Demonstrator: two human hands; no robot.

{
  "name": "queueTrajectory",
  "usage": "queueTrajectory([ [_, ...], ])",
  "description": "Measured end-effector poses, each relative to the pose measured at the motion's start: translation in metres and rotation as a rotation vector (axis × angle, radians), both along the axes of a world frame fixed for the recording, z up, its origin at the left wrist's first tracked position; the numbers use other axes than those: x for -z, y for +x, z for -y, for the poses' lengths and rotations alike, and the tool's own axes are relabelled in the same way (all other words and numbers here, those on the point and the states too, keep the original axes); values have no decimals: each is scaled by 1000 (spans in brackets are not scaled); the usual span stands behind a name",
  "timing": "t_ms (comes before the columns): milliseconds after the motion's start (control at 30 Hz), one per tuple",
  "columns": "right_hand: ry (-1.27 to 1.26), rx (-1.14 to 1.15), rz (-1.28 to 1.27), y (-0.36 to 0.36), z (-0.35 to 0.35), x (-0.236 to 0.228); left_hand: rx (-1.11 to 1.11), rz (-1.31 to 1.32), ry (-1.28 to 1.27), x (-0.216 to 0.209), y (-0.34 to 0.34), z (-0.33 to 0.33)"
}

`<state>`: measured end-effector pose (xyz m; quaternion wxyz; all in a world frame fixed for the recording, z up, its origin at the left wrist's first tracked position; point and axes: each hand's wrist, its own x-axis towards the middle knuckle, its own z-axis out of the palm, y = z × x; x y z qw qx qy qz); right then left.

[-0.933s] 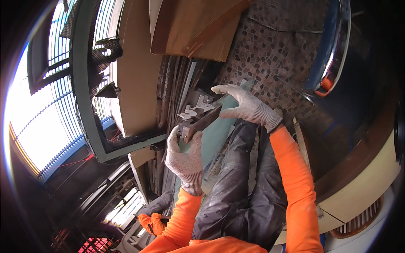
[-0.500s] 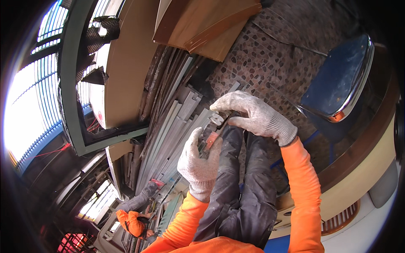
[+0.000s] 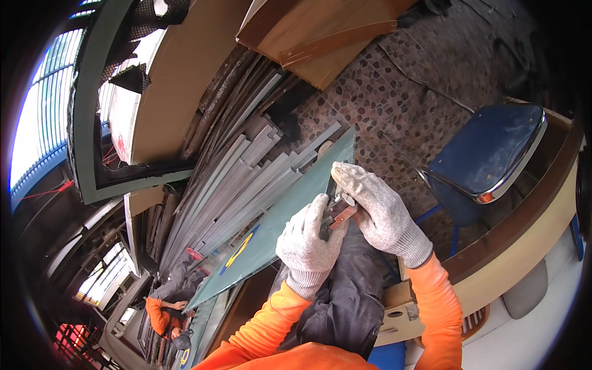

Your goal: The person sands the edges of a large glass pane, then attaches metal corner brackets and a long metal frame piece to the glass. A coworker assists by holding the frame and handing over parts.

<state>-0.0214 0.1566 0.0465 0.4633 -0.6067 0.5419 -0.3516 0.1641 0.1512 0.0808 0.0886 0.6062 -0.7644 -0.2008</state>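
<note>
My left hand (image 3: pixel 308 240), in a pale grey knitted glove, closes round a small metal fitting (image 3: pixel 343 211) with a reddish-brown block face and a shiny rounded part. My right hand (image 3: pixel 382 206), gloved alike, bends over the fitting's far right side, fingers and thumb closed on it. A dark part shows between the two hands; its shape is partly hidden by the fingers. Just beyond and left of the hands lies a long greenish flat panel (image 3: pixel 280 206) with a yellow and blue mark. My legs in dark trousers are below the hands.
Long grey metal profiles (image 3: pixel 222 185) lie stacked at the left. A blue padded chair (image 3: pixel 487 148) stands at the right, beside a curved brown-edged counter (image 3: pixel 493 246). Brown boards (image 3: pixel 327 37) lean at the back. Another person in orange (image 3: pixel 161 317) crouches at the lower left.
My hands have come together at the fitting and shifted right in view. The greenish panel now shows broadly over the metal profiles. The view has turned a little.
</note>
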Motion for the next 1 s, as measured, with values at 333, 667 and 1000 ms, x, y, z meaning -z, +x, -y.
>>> queueTrajectory([
  [333,134,135,85,-3,-29,-4,44,-19,87,-6,-5,-25],
  [667,166,256,37,-7,-54,-10,84,-97,222,-14,-10,-38],
  [1000,183,310,49,1,-70,-9,278,-169,476,-18,12,-6],
])
